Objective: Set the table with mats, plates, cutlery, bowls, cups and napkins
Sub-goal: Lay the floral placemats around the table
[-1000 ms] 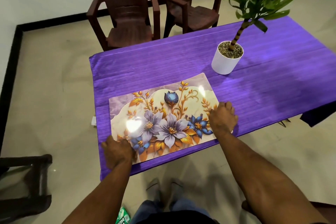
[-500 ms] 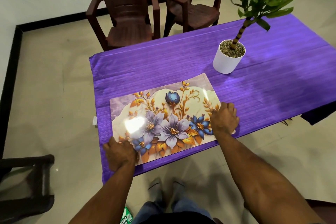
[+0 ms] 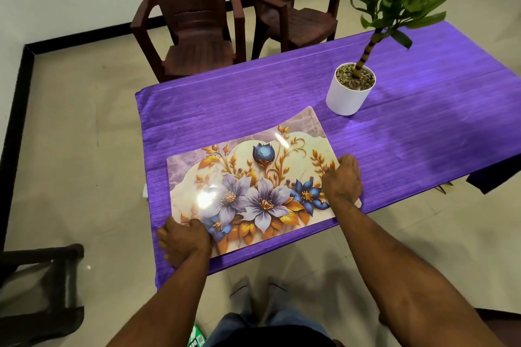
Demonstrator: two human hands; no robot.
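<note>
Floral placemat (image 3: 253, 186) is lying on the purple tablecloth (image 3: 408, 149), near the table's 7 o'clock corner, its far right corner lifting slightly. Left hand (image 3: 183, 242) is gripping the mat's 7 o'clock corner, fingers curled over the edge. Right hand (image 3: 342, 180) is gripping the mat's 3 o'clock edge, fingers curled. White potted plant (image 3: 349, 90) is standing at 1 o'clock from the mat, apart from it. Two brown plastic chairs (image 3: 194, 22) are standing at 12 o'clock beyond the table.
</note>
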